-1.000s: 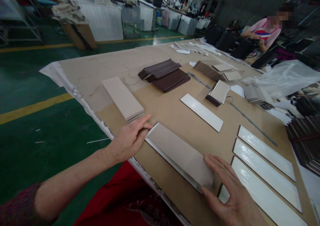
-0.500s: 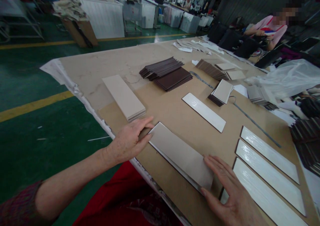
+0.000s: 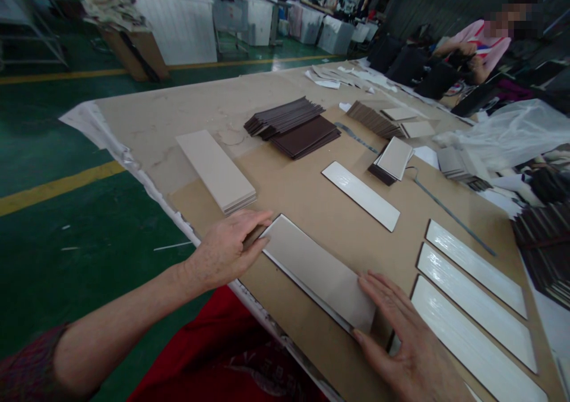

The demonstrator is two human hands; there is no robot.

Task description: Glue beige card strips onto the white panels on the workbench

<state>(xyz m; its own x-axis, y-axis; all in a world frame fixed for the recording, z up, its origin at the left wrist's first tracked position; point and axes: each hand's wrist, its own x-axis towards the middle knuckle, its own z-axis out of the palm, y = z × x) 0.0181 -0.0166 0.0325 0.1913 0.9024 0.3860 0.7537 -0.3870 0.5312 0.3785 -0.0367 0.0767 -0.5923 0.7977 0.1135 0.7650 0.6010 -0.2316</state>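
A beige rectangular board (image 3: pixel 318 271) lies on top of a dark-edged strip with a white face (image 3: pixel 307 293), whose near edge shows as a thin line along the board. At the left end, my left hand (image 3: pixel 229 244) has thumb and forefinger against the corners. My right hand (image 3: pixel 403 336) spans the other end, thumb on the near edge and fingers on the far edge, so it grips the board across its width. Left of the board lies a short stack of beige boards (image 3: pixel 216 170). Several glossy white strips (image 3: pixel 476 268) lie beside my right hand.
Stacks of dark brown panels (image 3: pixel 305 135) lie further back on the table (image 3: pixel 178 102). A single white strip (image 3: pixel 360 195), a small pile of boards (image 3: pixel 392 158) and a thin grey strip (image 3: pixel 454 212) are beyond. A person (image 3: pixel 478 46) works at the far right.
The view has shifted slightly, so everything sits a little further left and up. Both hands stay at the board's ends with hardly any movement.
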